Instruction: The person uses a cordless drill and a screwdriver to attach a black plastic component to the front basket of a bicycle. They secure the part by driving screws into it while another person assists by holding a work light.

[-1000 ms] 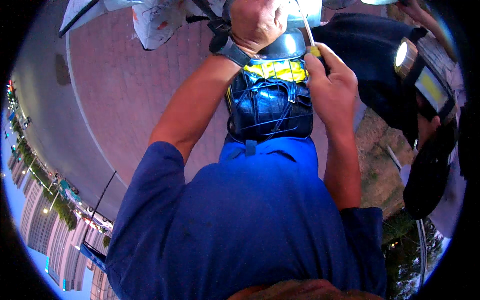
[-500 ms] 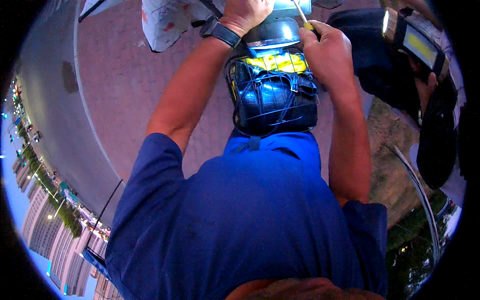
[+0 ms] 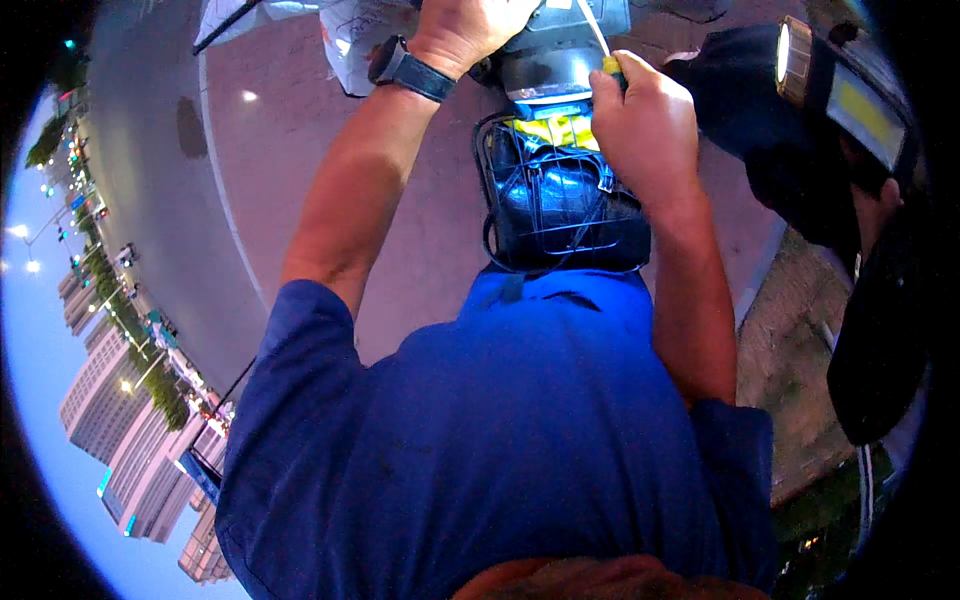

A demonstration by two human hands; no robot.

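My right hand (image 3: 650, 135) is closed around the yellow and dark handle of a screwdriver (image 3: 594, 28). The tool's pale shaft points up and runs out past the top edge. At the top, my left hand (image 3: 470, 28), with a dark watch (image 3: 412, 72) on its wrist, reaches to the left side of a brightly lit, rounded grey housing (image 3: 550, 72); its fingertips are cut off or hidden. Below the housing sits a black wire basket (image 3: 490, 215), close against my front. Inside it are a yellow cloth (image 3: 560, 130) and a dark, shiny bag (image 3: 565, 190).
At the right is a person in dark clothing (image 3: 880, 330), close by a lamp (image 3: 795, 55) with a round lens and a yellow panel. Reddish paving (image 3: 410, 250) lies below, with a road (image 3: 150, 220) on the left. A white patterned sheet (image 3: 345, 50) hangs at the top.
The whole view has shifted, bringing the basket slightly right and lower. My right hand sits a little left and lower against the basket, still holding the screwdriver. My left hand stays at the housing.
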